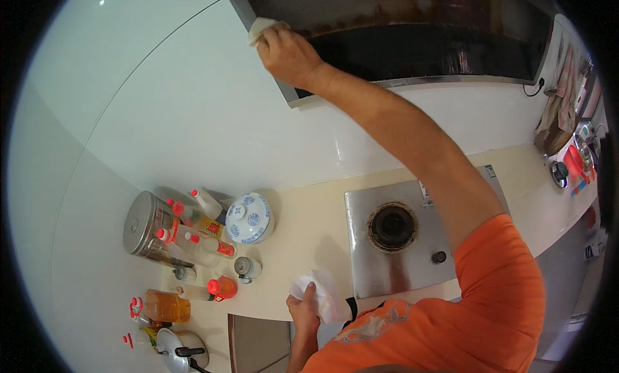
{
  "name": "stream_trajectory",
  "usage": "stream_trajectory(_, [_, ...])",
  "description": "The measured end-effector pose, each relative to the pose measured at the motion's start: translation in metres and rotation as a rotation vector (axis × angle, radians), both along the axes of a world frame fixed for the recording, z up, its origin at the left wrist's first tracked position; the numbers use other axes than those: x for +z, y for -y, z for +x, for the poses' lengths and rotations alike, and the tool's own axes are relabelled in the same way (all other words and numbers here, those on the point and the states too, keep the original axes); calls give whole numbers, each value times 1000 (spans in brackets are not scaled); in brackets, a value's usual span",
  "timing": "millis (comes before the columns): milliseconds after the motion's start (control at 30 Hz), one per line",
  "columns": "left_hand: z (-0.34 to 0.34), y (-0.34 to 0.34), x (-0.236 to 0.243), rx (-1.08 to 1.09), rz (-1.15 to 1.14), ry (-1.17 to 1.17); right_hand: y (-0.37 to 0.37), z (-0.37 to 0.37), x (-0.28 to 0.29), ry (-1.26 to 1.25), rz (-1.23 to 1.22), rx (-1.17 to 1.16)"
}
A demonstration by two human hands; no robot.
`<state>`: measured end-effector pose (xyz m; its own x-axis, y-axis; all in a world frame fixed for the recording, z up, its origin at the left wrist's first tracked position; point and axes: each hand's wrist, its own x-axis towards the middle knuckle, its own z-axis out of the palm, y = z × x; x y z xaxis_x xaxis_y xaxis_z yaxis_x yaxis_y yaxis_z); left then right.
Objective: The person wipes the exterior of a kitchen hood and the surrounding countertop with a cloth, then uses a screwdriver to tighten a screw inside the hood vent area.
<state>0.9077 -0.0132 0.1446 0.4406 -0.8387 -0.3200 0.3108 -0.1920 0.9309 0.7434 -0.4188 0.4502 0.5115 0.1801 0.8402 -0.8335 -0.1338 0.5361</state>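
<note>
One outstretched right hand [288,56], upper centre, clamps pale cloth [260,30]; left hand [305,315], lower centre, grips white bundle [324,297], fingertips hidden.

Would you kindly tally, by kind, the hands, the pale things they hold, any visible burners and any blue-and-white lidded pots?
Hands: 2 (left hand, right hand)
Pale held things: 2 (cloth, white item)
Visible burner: 1
Blue-and-white lidded pot: 1
Total: 6
</note>
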Motion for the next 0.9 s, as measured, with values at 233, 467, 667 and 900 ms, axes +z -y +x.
stream_trajectory(233, [-11, -12, -15, -41, 46, 33, -12, 2, -50, -98, 40, 11])
stream_trajectory(467, [-38, -15, 0, -12, 43, 43, -12, -12, -123, -183, 183, 83])
stream_trajectory(667, [-52, -21, 1, -40, 71, 88, -19, -16, -70, 66, 302, 286])
stream_trajectory(900, [-81, -23, 2, -34, -5, 40, -17, -44, -124, -330, 352, 98])
